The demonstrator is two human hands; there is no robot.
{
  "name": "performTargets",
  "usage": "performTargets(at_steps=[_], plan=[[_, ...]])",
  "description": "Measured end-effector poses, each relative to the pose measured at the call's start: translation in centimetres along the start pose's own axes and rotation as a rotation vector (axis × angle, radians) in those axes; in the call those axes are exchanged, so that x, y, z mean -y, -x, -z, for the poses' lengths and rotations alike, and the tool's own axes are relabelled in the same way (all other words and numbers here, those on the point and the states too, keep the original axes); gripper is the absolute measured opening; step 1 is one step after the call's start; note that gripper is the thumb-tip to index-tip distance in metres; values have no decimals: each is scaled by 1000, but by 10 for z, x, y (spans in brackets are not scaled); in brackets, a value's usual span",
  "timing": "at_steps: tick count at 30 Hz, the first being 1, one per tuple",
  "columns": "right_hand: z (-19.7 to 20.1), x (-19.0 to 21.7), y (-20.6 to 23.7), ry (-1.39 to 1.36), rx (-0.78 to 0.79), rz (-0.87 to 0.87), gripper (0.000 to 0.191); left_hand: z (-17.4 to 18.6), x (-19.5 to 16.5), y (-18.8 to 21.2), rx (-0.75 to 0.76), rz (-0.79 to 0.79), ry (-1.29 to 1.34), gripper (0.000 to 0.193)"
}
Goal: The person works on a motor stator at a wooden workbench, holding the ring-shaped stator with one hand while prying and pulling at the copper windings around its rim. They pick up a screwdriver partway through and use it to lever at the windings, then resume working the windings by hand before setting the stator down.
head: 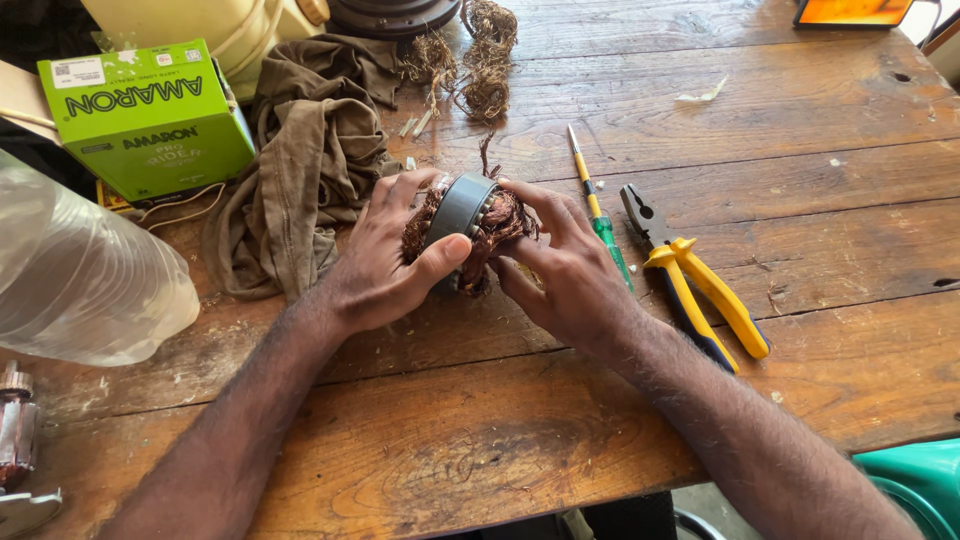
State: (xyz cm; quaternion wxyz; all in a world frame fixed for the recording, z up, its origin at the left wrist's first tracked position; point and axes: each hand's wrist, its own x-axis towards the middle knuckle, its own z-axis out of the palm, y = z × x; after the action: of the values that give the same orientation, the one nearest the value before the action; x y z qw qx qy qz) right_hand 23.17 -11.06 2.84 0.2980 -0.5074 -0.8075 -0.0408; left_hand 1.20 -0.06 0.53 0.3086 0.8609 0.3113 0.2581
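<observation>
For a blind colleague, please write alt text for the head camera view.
Both hands, left hand and right hand, grip a grey motor stator with tangled copper winding on a wooden table. A screwdriver and yellow-handled pliers lie to the right, and a brown cloth and a green box to the left.

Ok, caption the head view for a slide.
Both hands, left and right, grip a copper-wound motor stator on a wooden table beside pliers.

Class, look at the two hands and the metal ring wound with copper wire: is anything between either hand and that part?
Nothing visible. The left hand grips the wound ring with its thumb across the grey band, and the right hand presses its fingers straight into the copper wire. The screwdriver and pliers lie apart, to the right.
</observation>
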Motion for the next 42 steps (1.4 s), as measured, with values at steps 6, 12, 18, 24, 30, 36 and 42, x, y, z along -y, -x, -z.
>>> performTargets(at_steps=[6,12,18,24,30,36,42], plan=[[-1,-1,0,5,-10,10,26,-2,1,-2,-16,-32,-4,94],[0,0,0,5,-1,5,28,-4,-2,1,-20,79,67,100],[-1,0,0,18,1,21,29,-7,3,7,-108,-66,2,99],[1,-1,0,12,-11,41,30,-5,4,6,-131,-175,-97,89],[1,-2,1,-5,-6,23,33,-4,1,6,-136,-163,-104,87],[1,-3,1,7,1,28,31,-3,-1,5,-162,-202,-112,84],[1,-5,1,-1,8,31,29,-5,3,7,-82,-78,66,89]])
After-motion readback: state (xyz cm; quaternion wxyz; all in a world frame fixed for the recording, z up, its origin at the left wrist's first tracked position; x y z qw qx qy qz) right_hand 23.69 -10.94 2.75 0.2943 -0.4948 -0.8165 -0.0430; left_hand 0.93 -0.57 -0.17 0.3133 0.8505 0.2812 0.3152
